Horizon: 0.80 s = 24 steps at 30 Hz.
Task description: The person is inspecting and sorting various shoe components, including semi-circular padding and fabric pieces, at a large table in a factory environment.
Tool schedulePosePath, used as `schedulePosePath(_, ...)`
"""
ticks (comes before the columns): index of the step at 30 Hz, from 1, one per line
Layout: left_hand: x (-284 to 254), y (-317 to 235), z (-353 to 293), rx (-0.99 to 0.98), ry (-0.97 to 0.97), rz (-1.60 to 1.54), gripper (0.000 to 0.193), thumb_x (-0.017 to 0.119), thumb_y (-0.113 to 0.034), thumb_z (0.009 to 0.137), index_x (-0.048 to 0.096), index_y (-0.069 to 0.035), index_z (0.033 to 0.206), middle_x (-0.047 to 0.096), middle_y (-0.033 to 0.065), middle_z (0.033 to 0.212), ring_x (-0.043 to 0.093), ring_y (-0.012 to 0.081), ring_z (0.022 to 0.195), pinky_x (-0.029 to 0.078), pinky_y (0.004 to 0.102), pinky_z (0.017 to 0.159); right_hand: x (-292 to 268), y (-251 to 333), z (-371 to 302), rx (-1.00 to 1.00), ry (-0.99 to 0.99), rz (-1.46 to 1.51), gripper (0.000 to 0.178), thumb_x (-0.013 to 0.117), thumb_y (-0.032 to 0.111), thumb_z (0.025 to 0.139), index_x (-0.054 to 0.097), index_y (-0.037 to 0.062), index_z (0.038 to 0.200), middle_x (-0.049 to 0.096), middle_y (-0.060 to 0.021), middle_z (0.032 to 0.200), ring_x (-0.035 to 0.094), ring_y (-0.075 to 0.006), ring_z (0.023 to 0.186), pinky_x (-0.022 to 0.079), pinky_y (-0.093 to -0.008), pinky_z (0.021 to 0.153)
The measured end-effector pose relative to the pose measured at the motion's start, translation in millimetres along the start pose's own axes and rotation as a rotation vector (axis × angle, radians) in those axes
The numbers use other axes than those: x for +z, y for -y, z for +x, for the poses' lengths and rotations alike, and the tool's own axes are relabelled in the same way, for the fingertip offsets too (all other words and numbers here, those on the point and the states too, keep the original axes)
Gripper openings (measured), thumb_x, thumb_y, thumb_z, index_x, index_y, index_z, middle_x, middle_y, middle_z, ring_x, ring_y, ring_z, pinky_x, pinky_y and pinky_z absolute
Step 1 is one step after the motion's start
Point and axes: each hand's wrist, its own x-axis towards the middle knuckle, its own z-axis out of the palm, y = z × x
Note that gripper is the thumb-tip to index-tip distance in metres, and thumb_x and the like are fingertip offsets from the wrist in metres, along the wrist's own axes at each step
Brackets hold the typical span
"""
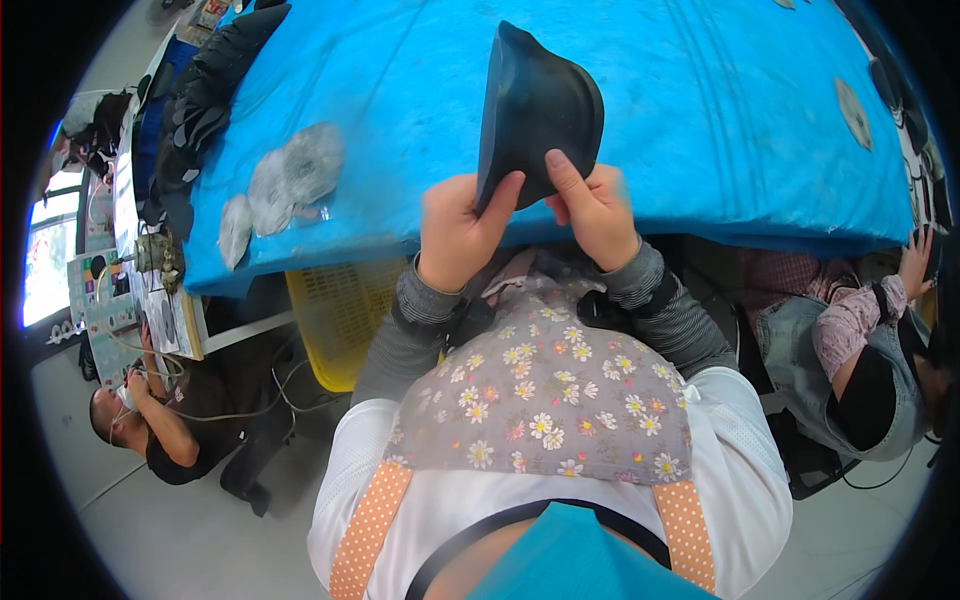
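Both of my hands hold a black moulded, cup-shaped piece (pixel 540 115) with a smooth surface and one curved side, raised over the near edge of the blue-covered table (pixel 690 110). Its exact kind I cannot make out. My left hand (pixel 460 228) grips the lower left corner, thumb on top. At the lower right edge, my right hand (pixel 600 212) pinches it, with the thumb lying on the surface and the fingers curled beneath. The fingers under the piece are partly hidden.
Several grey, roundish flat pieces (pixel 270 192) lie on the table at left, and another grey disc (pixel 853 114) at right. Stacked black moulded pieces (pixel 205 100) line the left edge. Below the table stands a yellow basket (pixel 350 315). People sit at left (pixel 180 440) and right (pixel 850 350).
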Motion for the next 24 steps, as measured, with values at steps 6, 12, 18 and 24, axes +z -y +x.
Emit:
schedulePosePath(6,17,3,-6,-0.113,-0.050,-0.227,0.022,0.064,-0.018,0.094,0.063,0.001,0.084,0.058,0.0044,0.061,0.051,0.0098,0.054,0.039,0.0280,0.047,12,-5,-6,0.066,0.003,0.157,0.050,0.056,0.035,0.099,0.059,0.0012,0.063,0.050,-0.0002,0.051,0.046,-0.0067,0.047,0.036,-0.0242,0.046)
schedulePosePath(12,-4,4,-9,-0.310,0.117,-0.392,0.018,0.062,-0.013,0.094,0.062,-0.003,0.109,0.060,-0.0002,0.077,0.048,0.0052,0.056,0.037,0.0209,0.047,-11,-4,0,0.126,0.025,0.063,0.039,0.062,0.031,0.095,0.063,0.0011,0.070,0.057,0.0006,0.058,0.050,-0.0062,0.051,0.038,-0.0235,0.046)
schedulePosePath(18,-20,-13,-18,-0.452,0.331,-0.646,0.022,0.060,-0.015,0.095,0.060,-0.004,0.113,0.057,-0.0066,0.078,0.046,0.0025,0.061,0.034,0.0213,0.050,-50,11,24,0.173,0.168,0.293,0.033,0.065,0.016,0.092,0.057,0.0001,0.120,0.065,-0.0045,0.106,0.060,-0.0097,0.093,0.049,-0.0257,0.078)
schedulePosePath(24,-10,-6,-13,-0.597,0.414,-0.595,0.013,0.057,-0.019,0.096,0.057,-0.007,0.101,0.047,-0.0056,0.068,0.038,0.0030,0.051,0.027,0.0207,0.044,-49,20,12,-0.180,0.110,-0.474,0.067,0.083,0.017,0.075,0.047,0.0003,0.129,0.066,-0.0081,0.100,0.061,-0.0160,0.098,0.049,-0.0295,0.085)
